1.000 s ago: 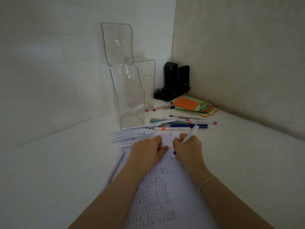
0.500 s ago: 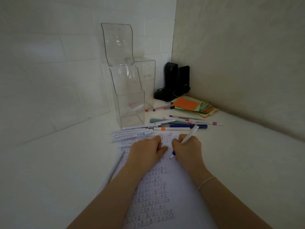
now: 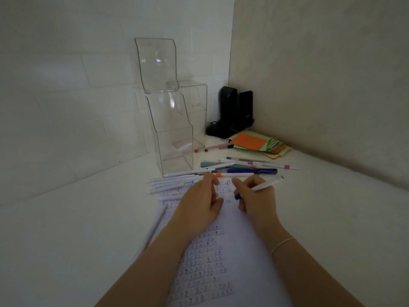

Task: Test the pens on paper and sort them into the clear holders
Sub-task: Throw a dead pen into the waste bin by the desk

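Your right hand (image 3: 256, 197) grips a white blue-tipped pen (image 3: 260, 186) on the printed paper sheet (image 3: 223, 251); your left hand (image 3: 200, 203) rests relaxed there. Beyond the sheet, the tall clear acrylic holders (image 3: 172, 131) look nearly empty, with most pens unsorted.

View: single head-worn wide-angle camera; no second view to share coverage.
Facing: forward and down, toward the wall corner.
Nearness: close over the paper (image 3: 223, 262); forearms enter from the bottom edge.
Far field: clear holders (image 3: 174, 134) stand upright near the corner.
Distortion: straight edges bow outward.
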Tool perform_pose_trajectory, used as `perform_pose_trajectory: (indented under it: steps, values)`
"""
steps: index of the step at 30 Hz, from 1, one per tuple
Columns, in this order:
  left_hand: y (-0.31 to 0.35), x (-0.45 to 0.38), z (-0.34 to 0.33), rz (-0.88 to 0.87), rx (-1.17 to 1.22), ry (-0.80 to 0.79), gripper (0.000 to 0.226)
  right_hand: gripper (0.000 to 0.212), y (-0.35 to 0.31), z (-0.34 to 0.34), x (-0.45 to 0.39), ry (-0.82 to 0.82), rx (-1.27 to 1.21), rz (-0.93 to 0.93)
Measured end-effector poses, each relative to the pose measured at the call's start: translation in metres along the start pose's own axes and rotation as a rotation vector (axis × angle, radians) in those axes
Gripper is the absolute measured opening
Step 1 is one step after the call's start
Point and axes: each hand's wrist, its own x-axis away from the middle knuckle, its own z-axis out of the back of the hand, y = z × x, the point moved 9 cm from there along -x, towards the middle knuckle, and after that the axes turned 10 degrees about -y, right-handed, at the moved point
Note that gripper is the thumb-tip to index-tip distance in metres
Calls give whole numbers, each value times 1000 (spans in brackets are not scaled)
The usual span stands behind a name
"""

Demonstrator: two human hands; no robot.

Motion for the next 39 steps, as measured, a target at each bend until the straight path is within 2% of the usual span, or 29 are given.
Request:
perform_pose_trajectory:
  steps: [3, 6, 13, 19, 22, 24, 27, 31, 36, 39]
  values:
    - [-4, 0, -2, 11, 65, -4, 30, 23, 6, -6, 2, -64, -250, -20]
    - [-8, -1, -5, 10, 118, -13, 30, 23, 9, -11, 7, -97, -547, -58]
    - [-3, -1, -4, -25, 142, -5, 33, 19, -5, -13, 9, -146, -394, 16]
    - [-4, -2, -5, -32, 159, -11, 32, 13, -7, -10, 8, -135, -437, 46]
    - [0, -2, -4, -62, 140, -23, 30, 11, -12, -19, 7, -218, -309, 106]
    - [1, -2, -4, -85, 155, -19, 26, 10, -9, -24, 6, -240, -311, 87]
    - [1, -2, -1, -83, 181, 1, 25, 24, 6, -29, 4, -238, -570, -49]
    - [2, -3, 0, -34, 233, -1, 37, 44, -10, -22, 5, -229, -371, 110]
    - [-3, -1, 2, 111, 374, 56, 33, 43, -21, -34, 4, -243, -294, 166]
    - [0, 0, 2, 115, 405, 51, 30, 42, -22, -39, 3, -303, -280, 163]
